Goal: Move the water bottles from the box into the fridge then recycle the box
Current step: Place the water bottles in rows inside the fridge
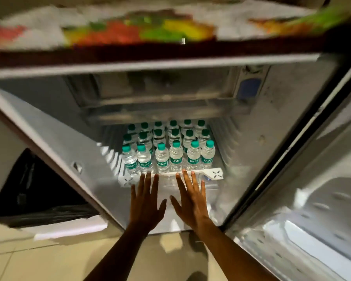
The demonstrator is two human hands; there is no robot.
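Several small water bottles (167,151) with green caps and green labels stand upright in three rows on a shelf (213,173) inside the open fridge (65,138). My left hand (145,201) and my right hand (190,199) are spread flat, side by side, just in front of the shelf's white front edge. Both hold nothing, and their fingertips nearly reach that edge. The box is not in view.
The fridge door (312,199) stands open at the right. A cloth with a fruit print (130,31) lies on top of the fridge. A bin with a black liner (37,189) stands to the left, on a tiled floor (49,260).
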